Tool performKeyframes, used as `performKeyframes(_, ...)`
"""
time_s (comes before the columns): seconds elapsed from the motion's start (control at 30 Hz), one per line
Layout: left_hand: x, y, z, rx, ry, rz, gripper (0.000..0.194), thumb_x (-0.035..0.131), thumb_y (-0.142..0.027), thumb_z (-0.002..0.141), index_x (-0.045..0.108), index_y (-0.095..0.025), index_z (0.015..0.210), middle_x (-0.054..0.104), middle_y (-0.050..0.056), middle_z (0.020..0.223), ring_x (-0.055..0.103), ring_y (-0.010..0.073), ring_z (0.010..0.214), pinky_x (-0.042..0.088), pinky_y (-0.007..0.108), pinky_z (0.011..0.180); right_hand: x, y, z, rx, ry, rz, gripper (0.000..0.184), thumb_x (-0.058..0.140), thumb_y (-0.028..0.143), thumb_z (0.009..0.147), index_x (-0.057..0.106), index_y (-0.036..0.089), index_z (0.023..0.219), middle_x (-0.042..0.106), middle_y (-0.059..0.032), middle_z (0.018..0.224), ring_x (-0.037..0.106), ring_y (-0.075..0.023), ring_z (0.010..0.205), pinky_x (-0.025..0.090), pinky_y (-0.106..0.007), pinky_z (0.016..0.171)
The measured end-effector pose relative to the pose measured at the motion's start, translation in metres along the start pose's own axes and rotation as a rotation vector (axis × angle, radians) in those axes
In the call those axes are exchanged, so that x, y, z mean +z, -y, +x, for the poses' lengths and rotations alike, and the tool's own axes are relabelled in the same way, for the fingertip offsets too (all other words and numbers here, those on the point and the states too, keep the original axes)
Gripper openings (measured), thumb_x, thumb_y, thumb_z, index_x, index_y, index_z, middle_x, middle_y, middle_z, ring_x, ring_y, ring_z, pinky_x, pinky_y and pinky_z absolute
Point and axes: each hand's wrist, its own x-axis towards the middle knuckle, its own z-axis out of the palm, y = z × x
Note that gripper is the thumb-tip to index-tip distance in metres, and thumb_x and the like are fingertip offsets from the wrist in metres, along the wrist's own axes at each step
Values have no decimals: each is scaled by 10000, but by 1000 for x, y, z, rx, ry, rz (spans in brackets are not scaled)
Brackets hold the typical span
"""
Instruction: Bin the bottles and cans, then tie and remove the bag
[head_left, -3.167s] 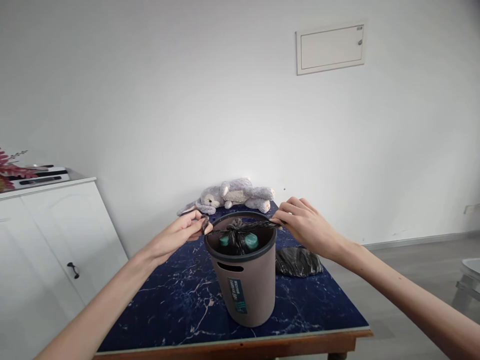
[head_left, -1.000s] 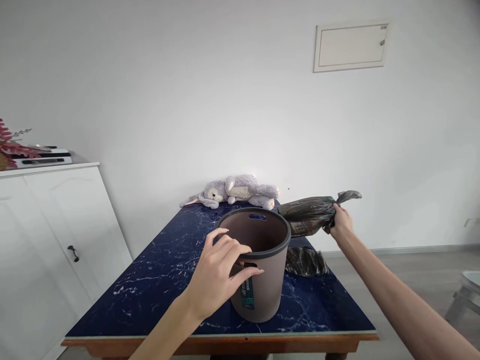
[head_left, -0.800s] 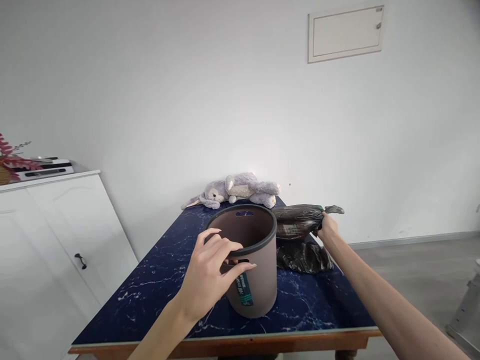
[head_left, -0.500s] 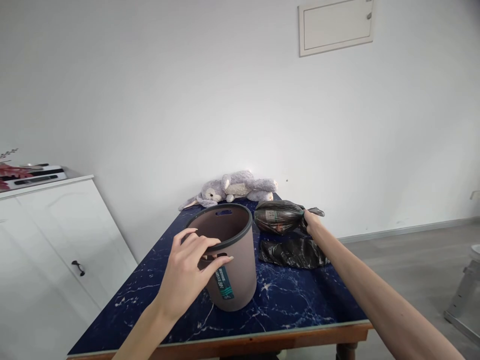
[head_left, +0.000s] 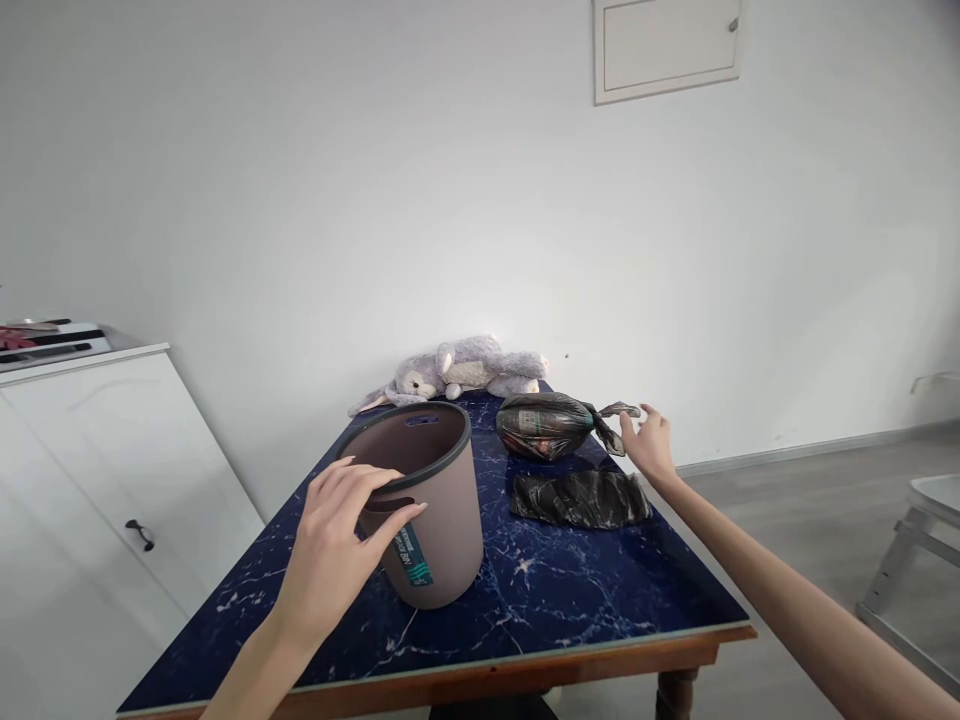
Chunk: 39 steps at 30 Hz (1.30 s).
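A brown waste bin (head_left: 435, 520) with a dark rim stands empty on the blue marbled table (head_left: 585, 590). My left hand (head_left: 334, 545) curves around the bin's near rim and side. A tied black rubbish bag (head_left: 544, 425) lies on the table behind the bin, to its right. My right hand (head_left: 649, 440) hovers open right beside the bag's knotted end, fingers spread and holding nothing. A flat folded black bag (head_left: 581, 498) lies just in front of the tied one.
A grey plush toy (head_left: 450, 372) lies at the table's far edge against the white wall. A white cabinet (head_left: 97, 470) stands to the left. A metal stand (head_left: 911, 545) is on the floor at the right. A wall hatch (head_left: 664, 45) sits high up.
My right hand carried the tied bag from the bin down onto the table and let go of it. My left hand stayed on the bin.
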Motion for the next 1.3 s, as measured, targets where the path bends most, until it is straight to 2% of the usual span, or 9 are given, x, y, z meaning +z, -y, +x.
performKeyframes(0.1,2,-1,-2,-23,-7,-24,319,670,-472,998,645,-261,1235,729,79,1239,648,315,1274,459,574,1187,-33,-4,-39,-236,131,-97,470,669,330,953,596,219,1404,482,-143,1568,431,-321,1487,295,-487,1269)
performKeyframes(0.27,14,6,2,-4,2,-16,340,608,-419,1042,593,-258,1341,675,93,1381,488,346,1486,300,669,1279,-58,-28,-90,-743,627,-531,421,522,433,1045,577,259,1425,571,-129,1512,527,-317,1423,417,-535,1206)
performKeyframes(0.47,28,3,4,19,-48,42,485,623,-291,1032,487,-251,1496,500,150,1595,313,404,1582,357,690,1238,-51,-30,-125,-830,723,-646,229,561,346,1042,680,248,1211,711,-109,1265,674,-317,1199,560,-518,1032)
performKeyframes(0.57,26,-18,-13,149,-138,14,453,683,-158,966,569,-269,1390,617,132,1439,516,359,1451,480,586,1169,-56,-6,-150,-841,811,-594,154,553,317,1051,690,250,1029,723,-80,1084,713,-268,970,603,-436,857)
performKeyframes(0.67,25,-44,-40,225,35,-168,323,630,-96,963,637,-277,1231,734,68,1150,706,254,1153,575,422,1024,-69,15,-173,-822,920,-444,136,566,330,1059,693,281,1058,724,-59,1106,712,-245,998,596,-388,875)
performKeyframes(0.9,71,-61,-66,-195,664,-464,436,481,-400,1079,483,-339,1511,542,101,1577,694,96,597,599,266,606,-80,-7,-149,-537,458,-464,427,634,478,981,591,272,1353,670,-127,1344,633,-358,1264,538,-531,1049)
performKeyframes(1.03,95,-74,-55,-260,674,-543,451,468,-458,1073,480,-321,1503,619,106,1478,701,125,621,580,285,613,-75,0,-148,-545,609,-499,238,632,397,971,688,272,1165,748,-98,1061,705,-330,1041,598,-504,910)
performKeyframes(1.17,88,-99,-51,-483,655,-685,392,417,-561,1074,552,-255,1277,742,43,1064,655,130,534,535,279,582,-83,37,-201,-792,675,-343,174,568,240,1021,679,287,1147,753,-94,1029,699,-305,1029,599,-476,885)
performKeyframes(1.3,75,-111,-57,-797,831,-874,567,352,-653,1060,346,-212,1416,719,-23,796,590,149,379,495,284,476,-106,56,-255,-862,1022,-69,201,652,307,1020,668,325,1220,790,-47,1005,751,-255,960,626,-347,802)
